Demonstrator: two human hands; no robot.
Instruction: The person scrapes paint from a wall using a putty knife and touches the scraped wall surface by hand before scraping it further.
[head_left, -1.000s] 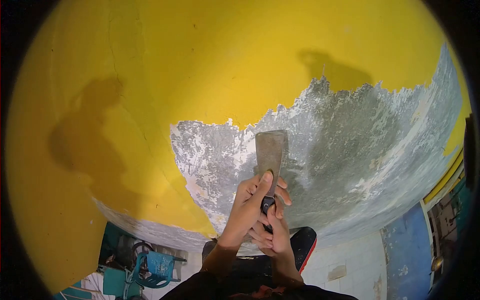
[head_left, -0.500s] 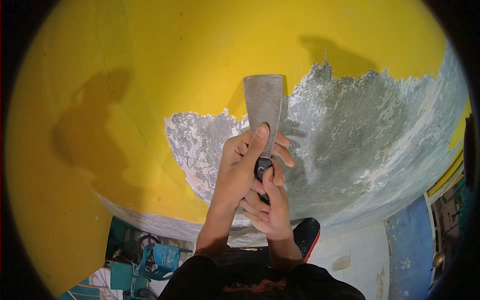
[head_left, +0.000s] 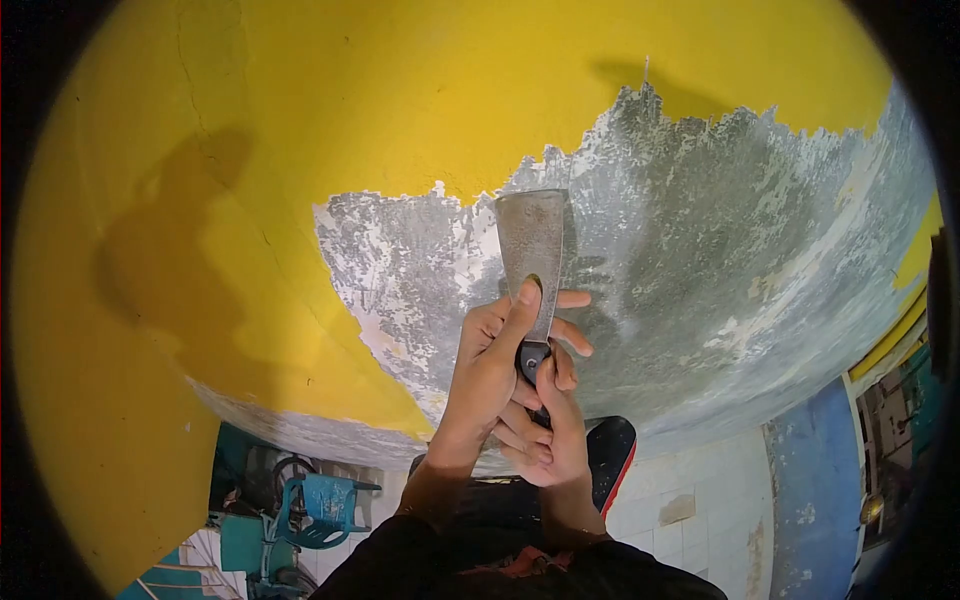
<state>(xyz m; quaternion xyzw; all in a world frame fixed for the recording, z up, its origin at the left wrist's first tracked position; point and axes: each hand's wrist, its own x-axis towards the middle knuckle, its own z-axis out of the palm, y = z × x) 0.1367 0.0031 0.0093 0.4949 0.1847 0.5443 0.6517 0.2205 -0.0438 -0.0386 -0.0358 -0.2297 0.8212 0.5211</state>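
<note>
Both my hands hold a paint scraper [head_left: 533,240] with a wide grey metal blade and a black handle. The blade points up, in front of the wall. My left hand [head_left: 490,375] has its thumb pressed on the lower blade, with fingers behind it and some fingertips stretched out past the right side. Lower down, my right hand [head_left: 555,430] is closed round the black handle, its thumb lying along it. Behind the blade is a patch of bare grey plaster [head_left: 690,230] with a jagged upper edge. Yellow paint [head_left: 420,90] covers the wall above and to the left.
A blue plastic chair [head_left: 325,510] stands at the lower left, near what looks like a bicycle. White floor tiles [head_left: 650,505] and a worn blue surface [head_left: 815,490] lie at the lower right. A dark shoe [head_left: 610,460] shows beside my right forearm.
The scraper and both hands sit slightly lower in view, and the wall has also shifted down or up a little with the head. The grip is the same.
</note>
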